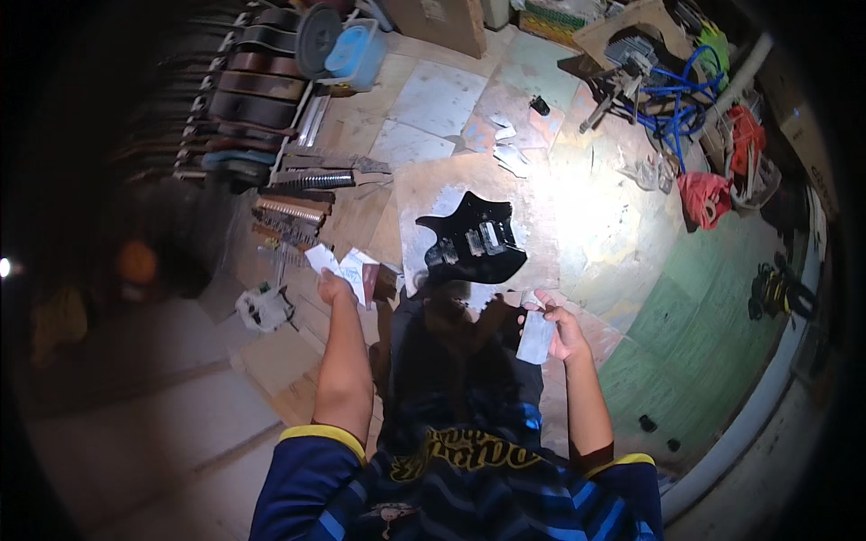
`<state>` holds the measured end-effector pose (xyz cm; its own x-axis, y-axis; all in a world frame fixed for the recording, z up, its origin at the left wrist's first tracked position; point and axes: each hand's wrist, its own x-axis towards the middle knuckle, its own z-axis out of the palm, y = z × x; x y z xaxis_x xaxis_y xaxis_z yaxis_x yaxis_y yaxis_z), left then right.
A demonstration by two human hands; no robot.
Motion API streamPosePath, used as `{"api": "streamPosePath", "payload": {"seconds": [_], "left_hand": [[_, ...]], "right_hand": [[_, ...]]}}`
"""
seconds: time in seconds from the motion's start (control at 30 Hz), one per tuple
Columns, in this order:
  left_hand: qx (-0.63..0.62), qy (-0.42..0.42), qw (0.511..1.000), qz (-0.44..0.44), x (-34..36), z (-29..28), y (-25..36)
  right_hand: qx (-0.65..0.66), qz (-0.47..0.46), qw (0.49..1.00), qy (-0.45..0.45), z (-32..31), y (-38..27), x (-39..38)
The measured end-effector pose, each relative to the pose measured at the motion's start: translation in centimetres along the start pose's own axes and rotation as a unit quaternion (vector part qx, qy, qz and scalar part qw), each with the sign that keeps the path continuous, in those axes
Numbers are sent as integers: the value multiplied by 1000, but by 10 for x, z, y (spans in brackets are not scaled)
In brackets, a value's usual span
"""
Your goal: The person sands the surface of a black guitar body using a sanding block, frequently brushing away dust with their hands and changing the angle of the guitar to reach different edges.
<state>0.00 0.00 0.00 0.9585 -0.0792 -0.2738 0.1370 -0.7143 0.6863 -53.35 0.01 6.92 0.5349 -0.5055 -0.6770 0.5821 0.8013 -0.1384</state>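
A black electric guitar body with pickup cut-outs lies on a pale, paint-stained board in front of my legs. Over at the left, my left hand has its fingers closed on a white piece of paper. Beside it are folded sheets, white on one side and reddish-brown on another, that look like sandpaper. My right hand grips a flat, pale grey rectangular piece, thumb on top. Its material is unclear. Neither hand touches the guitar body.
Guitar necks and a rack of guitar bodies stand at the left, near a blue tub. A white plastic bag lies lower left. White scraps, a coiled blue hose and a red bag lie farther off.
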Motion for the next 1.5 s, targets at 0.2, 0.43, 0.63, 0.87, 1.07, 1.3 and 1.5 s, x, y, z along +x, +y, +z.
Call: {"api": "streamPosePath", "payload": {"seconds": [0.2,0.43,0.63,0.87,1.07,1.3,1.5], "left_hand": [[209,55,976,7,134,43,-55],[237,-203,948,59,261,92,-102],[259,-176,884,347,252,100,-77],[105,-515,818,233,68,50,-47],[72,-578,768,266,-8,21,-85],[-86,-673,721,138,-50,-41,-114],[-134,-639,748,116,-74,-75,-133]], "right_hand": [[65,-49,992,96,44,102,103],[241,-37,970,-1,65,162,188],[-8,-1,999,33,56,181,224],[-356,-292,886,56,81,211,216],[-427,-485,740,187,91,251,187],[-579,-533,594,169,91,289,150],[-560,-548,596,176,77,327,138]]}}
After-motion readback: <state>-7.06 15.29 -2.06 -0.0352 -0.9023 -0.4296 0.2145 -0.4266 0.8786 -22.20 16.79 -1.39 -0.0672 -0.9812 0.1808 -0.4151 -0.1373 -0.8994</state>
